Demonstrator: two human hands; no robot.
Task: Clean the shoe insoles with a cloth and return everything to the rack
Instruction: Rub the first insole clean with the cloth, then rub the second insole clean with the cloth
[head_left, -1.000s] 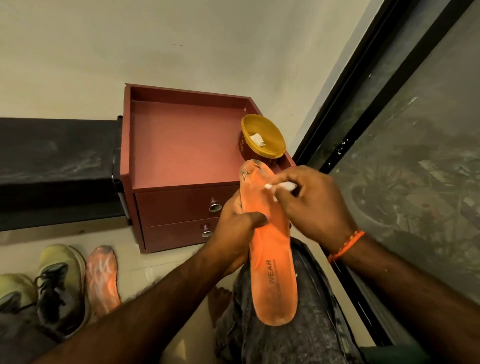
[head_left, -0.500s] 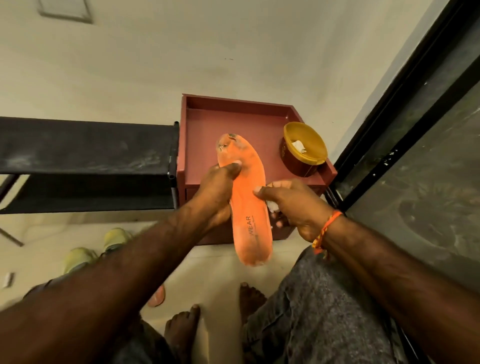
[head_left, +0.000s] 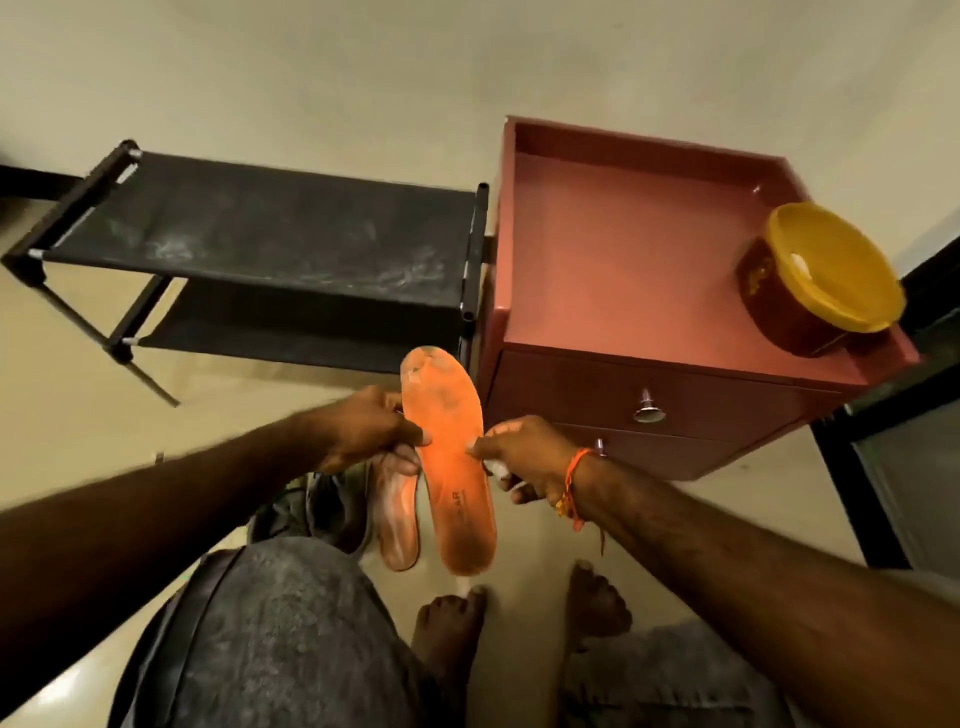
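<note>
With left hand (head_left: 371, 434) pinching the orange insole (head_left: 451, 462) mid-edge above the floor and right hand (head_left: 519, 457) curled on the white cloth (head_left: 500, 470) against its other edge, best to brace firmly and wipe heel to grubby toe

both bare forearms reach forward from the near edge and converge at centre. the left hand (head_left: 374, 431) curls, thumb on top, pinching an orange insole (head_left: 452, 467). the right hand (head_left: 524, 457) curls too, thumb touching the insole's right edge, white cloth (head_left: 500, 470) bunched under its fingers.
</note>
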